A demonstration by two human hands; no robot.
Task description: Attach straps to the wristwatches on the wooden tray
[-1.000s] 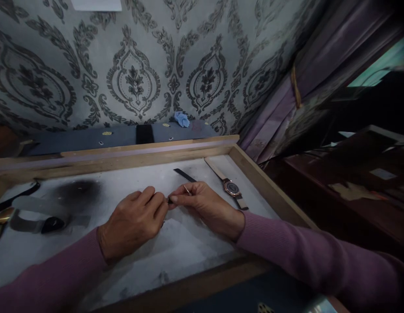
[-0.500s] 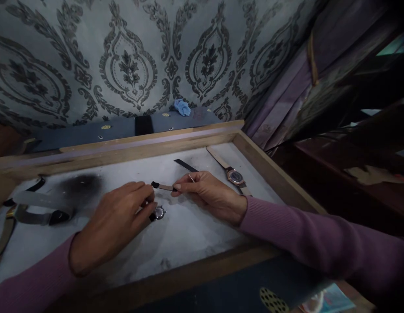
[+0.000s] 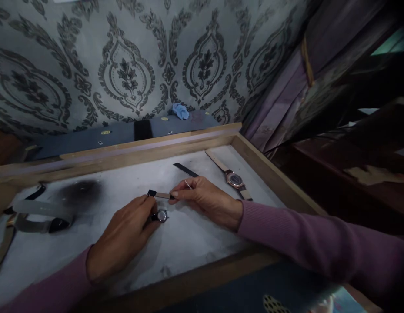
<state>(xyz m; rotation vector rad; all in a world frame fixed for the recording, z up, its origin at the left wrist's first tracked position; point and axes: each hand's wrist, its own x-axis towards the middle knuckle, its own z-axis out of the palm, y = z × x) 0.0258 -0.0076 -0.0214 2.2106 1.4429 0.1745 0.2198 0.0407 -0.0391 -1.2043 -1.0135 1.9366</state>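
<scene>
Watch [image 3: 161,215]: small, round, silvery case, dark strap [image 3: 154,217] at one side. Strap length [image 3: 163,195]: pale-faced, dark-ended, straight, just beyond watch.

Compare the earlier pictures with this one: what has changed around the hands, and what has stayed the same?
The left hand has drawn leftward, away from the right hand, exposing a small watch at the left fingertips and a short strap between the hands. The right hand still pinches the strap's end; the larger watch still lies in the tray.
</scene>
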